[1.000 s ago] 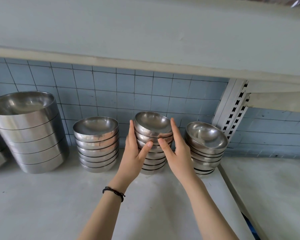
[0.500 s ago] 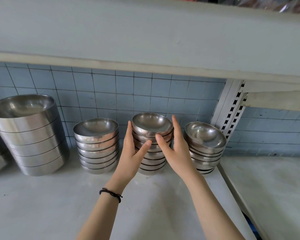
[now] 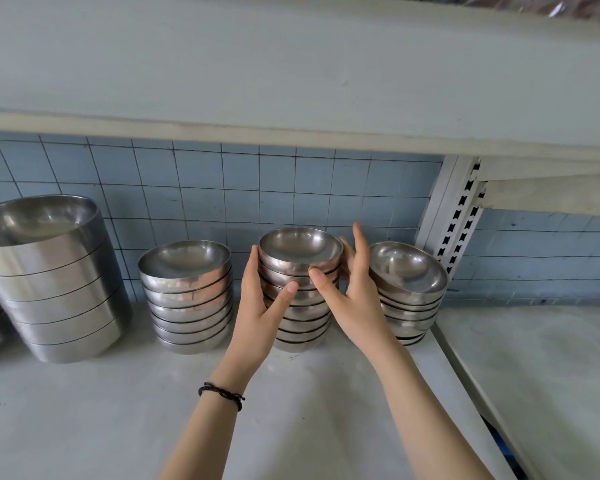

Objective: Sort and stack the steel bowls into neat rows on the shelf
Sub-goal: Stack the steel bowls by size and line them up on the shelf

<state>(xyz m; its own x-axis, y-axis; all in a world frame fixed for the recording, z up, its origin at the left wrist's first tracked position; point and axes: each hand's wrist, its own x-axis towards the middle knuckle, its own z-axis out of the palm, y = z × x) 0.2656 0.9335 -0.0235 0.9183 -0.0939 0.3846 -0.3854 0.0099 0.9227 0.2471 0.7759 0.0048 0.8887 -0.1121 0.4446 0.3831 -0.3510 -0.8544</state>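
Three stacks of small steel bowls stand in a row at the back of the white shelf (image 3: 84, 420). My left hand (image 3: 258, 313) and my right hand (image 3: 352, 303) clasp the middle bowl stack (image 3: 300, 245) from both sides. Both thumbs press on its front and the fingers wrap around its upper bowls. My right index finger sticks up, off the metal. The left bowl stack (image 3: 186, 268) stands straight. The top bowl of the right bowl stack (image 3: 407, 268) is tilted toward me.
A tall stack of large steel bowls (image 3: 45, 271) stands at the far left, with another stack partly cut off beside it. A perforated white upright (image 3: 456, 216) rises just right of the bowls. The upper shelf board (image 3: 291, 81) hangs low overhead. A second shelf surface (image 3: 551, 368) lies to the right.
Both hands stay around the middle stack. My thumbs have slid a little higher on its front, and my right index finger has lifted away from the bowls.
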